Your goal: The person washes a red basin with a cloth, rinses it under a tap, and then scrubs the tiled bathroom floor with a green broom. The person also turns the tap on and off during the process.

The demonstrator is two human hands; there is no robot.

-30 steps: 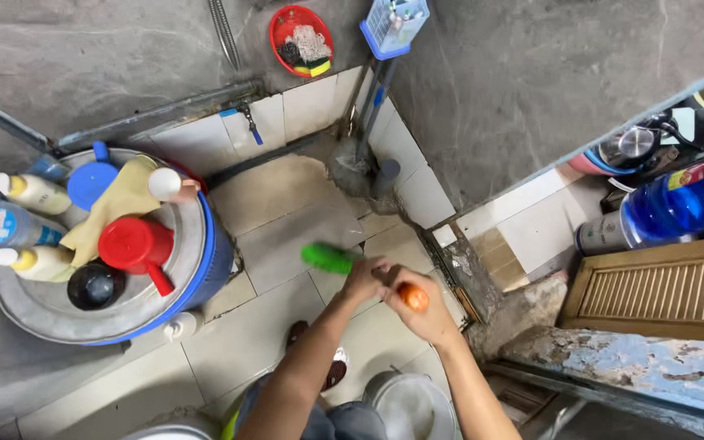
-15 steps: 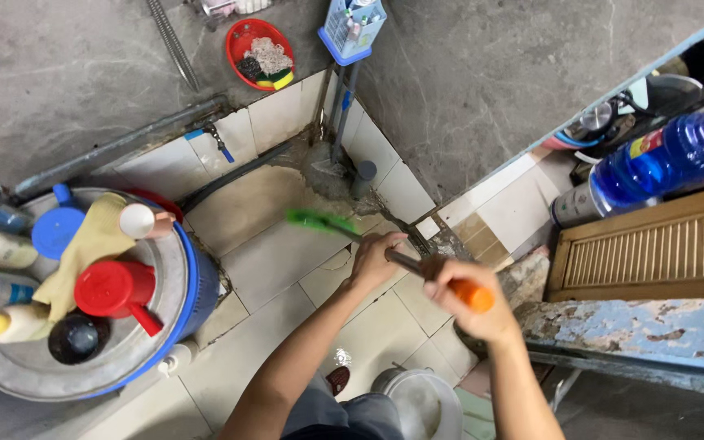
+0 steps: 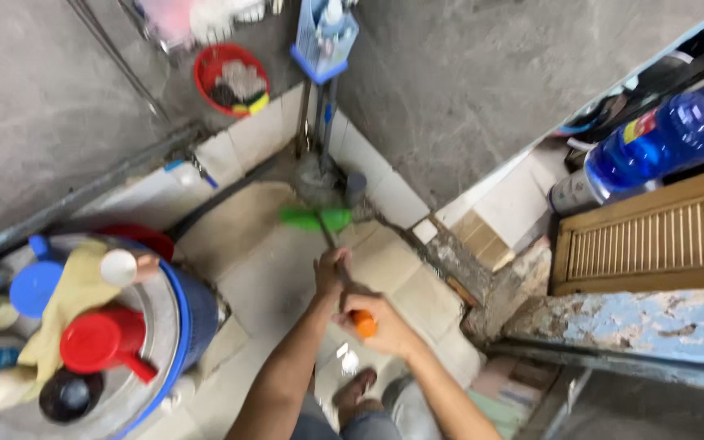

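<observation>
I see both hands clasped on a long-handled brush (image 3: 319,236). Its head (image 3: 314,218) is a flat bright-green bar, blurred, set crosswise at the far end of a thin dark shaft, and the near end carries an orange grip (image 3: 363,323). My left hand (image 3: 332,271) is wrapped around the shaft partway down, fingers closed on it. My right hand (image 3: 376,320) is fisted over the orange end, just behind the left, so the two sit close together along the handle. The green head lies low over the tiled floor (image 3: 270,277), near the corner where the floor meets the walls; I cannot tell whether it touches the tiles.

The floor is pale beige tile, worn and stained, with a darker patch toward the corner. The walls (image 3: 466,90) are rough grey cement with a low band of white tile at the base. A red basket (image 3: 231,79) and a blue rack (image 3: 325,41) hang on the wall above the corner. To my left stands a blue drum (image 3: 191,314) with a metal lid carrying a red scoop (image 3: 102,342), a yellow cloth (image 3: 71,297) and several bottles. To my right, a big blue water bottle (image 3: 662,138) rests above a slatted wooden panel (image 3: 653,240), with chipped blue-painted surface below.
</observation>
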